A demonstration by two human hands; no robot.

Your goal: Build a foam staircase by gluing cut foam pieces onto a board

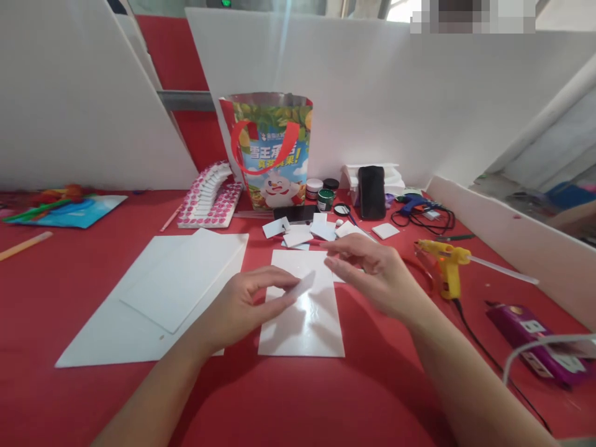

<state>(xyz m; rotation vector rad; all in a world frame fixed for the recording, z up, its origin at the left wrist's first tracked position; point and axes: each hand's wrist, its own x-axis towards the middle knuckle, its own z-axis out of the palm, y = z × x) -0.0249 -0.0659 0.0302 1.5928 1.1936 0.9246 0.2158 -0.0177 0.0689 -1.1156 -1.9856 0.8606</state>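
Your bench [372, 397] is plain red, and the rectangular sheet [302, 335] between your hands is glossy white. The glue gun [447, 261] is yellow, with a translucent whitish stick [505, 270]. You have a carrier bag [279, 149] printed in blue, green, yellow and white, with bright red handles [292, 139]. The arched piece [209, 197] shows pink-magenta rounds repeated on white. Your phone [372, 192] is black, and the pouch [535, 344] at the right is purple with white lettering. The paint jar [325, 199] is dark green with a white label.
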